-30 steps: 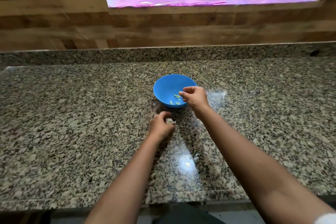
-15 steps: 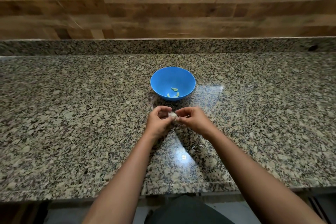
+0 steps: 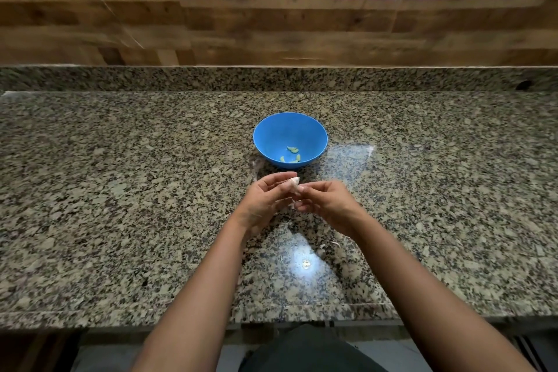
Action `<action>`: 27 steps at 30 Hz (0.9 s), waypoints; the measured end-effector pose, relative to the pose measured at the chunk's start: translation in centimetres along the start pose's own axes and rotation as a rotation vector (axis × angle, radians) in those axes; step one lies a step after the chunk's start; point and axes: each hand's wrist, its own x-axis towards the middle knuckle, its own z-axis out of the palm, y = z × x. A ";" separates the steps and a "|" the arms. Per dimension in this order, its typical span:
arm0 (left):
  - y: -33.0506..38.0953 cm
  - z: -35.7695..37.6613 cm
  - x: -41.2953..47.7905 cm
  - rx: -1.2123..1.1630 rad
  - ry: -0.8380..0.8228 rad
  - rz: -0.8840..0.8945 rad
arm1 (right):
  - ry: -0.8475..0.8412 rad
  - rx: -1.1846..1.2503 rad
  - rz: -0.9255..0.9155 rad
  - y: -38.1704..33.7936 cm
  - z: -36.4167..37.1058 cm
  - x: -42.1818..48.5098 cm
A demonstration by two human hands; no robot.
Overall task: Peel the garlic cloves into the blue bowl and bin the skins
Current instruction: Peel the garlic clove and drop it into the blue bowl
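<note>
Surveying from the left, finds only speckled granite countertop [image 3: 120, 190] up to the left hand [image 3: 265, 199], held just above the stone on the near side of the bowl. Shows that hand palm-up with fingers partly curled, gripping a garlic piece [image 3: 294, 183] at the fingertips; appears pale and papery, so probably unpeeled, though too small to say how much skin is on it. Places the blue bowl [image 3: 277, 133] just beyond both hands, upright on the stone, with a few peeled cloves [image 3: 291, 153] lying at its bottom. Comes next to the right hand [image 3: 327, 201], blurred, with fingers curled and thumb and forefinger pinching the same garlic piece from its right side; cannot tell whether on skin or on flesh. Notes a couple of pale skin scraps [image 3: 327, 246] on the stone nearer the body, beside the right forearm and well apart from the bowl. Shows no bin anywhere in view, and no other unpeeled garlic on the stone. Judges the task partly done: some cloves peeled and bowled, one piece in hand at the peeling stage. Leaves outstanding, on this evidence, stripping that piece, dropping its cloves into the bowl, then gathering the loose scraps and binning them.
</note>
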 end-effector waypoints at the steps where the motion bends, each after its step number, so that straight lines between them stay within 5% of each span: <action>1: 0.1 0.1 0.0 -0.029 0.007 -0.005 | 0.021 -0.039 -0.043 0.1 0.2 -0.2; 16: -0.1 0.7 0.3 -0.171 0.115 0.044 | 0.220 -0.339 -0.332 0.5 1.6 0.2; 27: -1.3 0.6 0.6 -0.229 0.100 -0.029 | 0.256 -0.428 -0.197 0.4 1.1 0.8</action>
